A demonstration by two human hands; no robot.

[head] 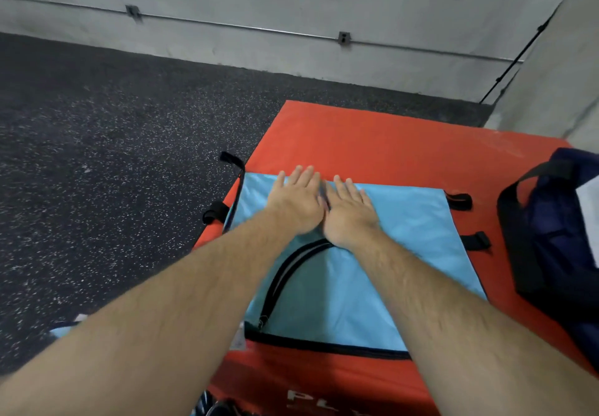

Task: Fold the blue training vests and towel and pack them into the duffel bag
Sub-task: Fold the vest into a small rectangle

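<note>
My left grip and right grip lie flat, fingers straight, on the light-blue black-trimmed fabric vest; I should sweep outward evenly before folding.

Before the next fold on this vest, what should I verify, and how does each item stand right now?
1. Both hands flat on the vest: ok. The left hand and right hand press side by side on the vest.
2. Vest lying smooth: ok, no bunching visible.
3. Vest fully on the red mat: ok.
4. Duffel bag close by: ok, on the mat at the right.
5. Bag mouth open: cannot tell, as the frame edge cuts it off.
6. Remaining vests and towel located: cannot tell. Only a blue scrap shows at lower left.
</note>
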